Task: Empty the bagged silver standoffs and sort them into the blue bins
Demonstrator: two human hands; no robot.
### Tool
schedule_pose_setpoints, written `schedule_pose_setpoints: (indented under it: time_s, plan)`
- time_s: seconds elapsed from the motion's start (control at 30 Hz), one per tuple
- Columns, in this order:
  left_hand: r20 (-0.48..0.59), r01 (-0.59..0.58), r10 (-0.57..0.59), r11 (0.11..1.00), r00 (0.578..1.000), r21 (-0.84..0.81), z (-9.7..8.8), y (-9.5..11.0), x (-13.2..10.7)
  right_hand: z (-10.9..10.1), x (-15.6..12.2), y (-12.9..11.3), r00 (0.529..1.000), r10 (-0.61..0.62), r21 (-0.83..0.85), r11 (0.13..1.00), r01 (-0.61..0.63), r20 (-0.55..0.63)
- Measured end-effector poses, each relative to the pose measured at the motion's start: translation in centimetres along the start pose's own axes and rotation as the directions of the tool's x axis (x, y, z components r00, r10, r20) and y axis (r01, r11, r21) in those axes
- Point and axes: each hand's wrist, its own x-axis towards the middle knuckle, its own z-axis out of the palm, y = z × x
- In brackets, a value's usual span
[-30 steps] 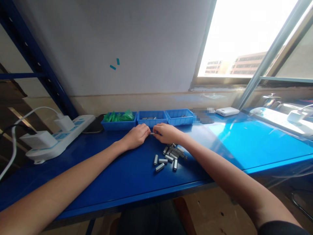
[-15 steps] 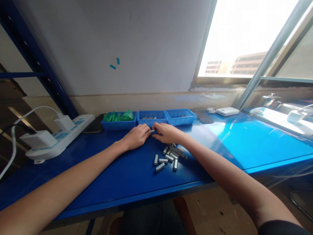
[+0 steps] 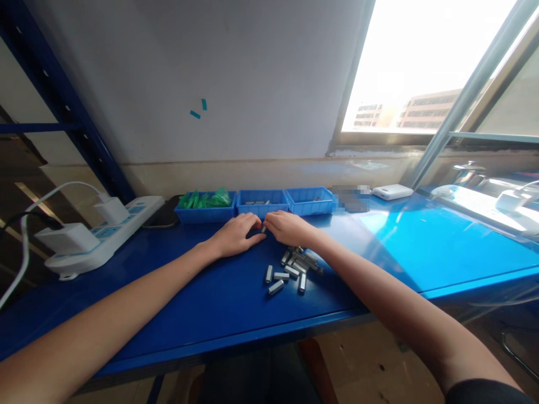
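Pinching a short silver metal rod (image 3: 264, 228) in front of the middle blue plastic bin (image 3: 261, 209), the right hand (image 3: 287, 228) should keep an end exposed; the left hand (image 3: 237, 234), thumb and fingers spread, faces it.

Bright window (image 3: 404, 62) over a blue surface (image 3: 181, 303).
A grey wall (image 3: 261, 84) fills the upper middle; a blue post (image 3: 69, 106) slants at upper left, a pale post (image 3: 471, 90) at upper right. Sunlight floods the surface at right.

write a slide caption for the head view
Right hand holding a metal hex piece, left hand open beside it, near three blue bins.
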Motion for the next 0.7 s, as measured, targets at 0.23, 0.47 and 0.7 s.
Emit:
schedule_pose_setpoints:
  time_s: [0.23,0.47,0.7]
  plan:
    - [0.007,-0.007,0.006,1.0,1.0,0.011,-0.04,0.02,0.05,-0.14,-0.02,-0.09,1.0,0.005,0.003,1.0,-0.005,0.017]
    - [0.0,-0.005,0.005,1.0,1.0,0.022,-0.3,0.32,0.05,-0.33,-0.11,-0.49,1.0,0.023,0.027,0.999,-0.023,0.012]
    - [0.002,0.006,-0.006,0.998,1.0,0.07,-0.4,0.51,0.11,-0.2,-0.39,-0.24,1.0,0.013,0.107,0.994,-0.011,-0.022]
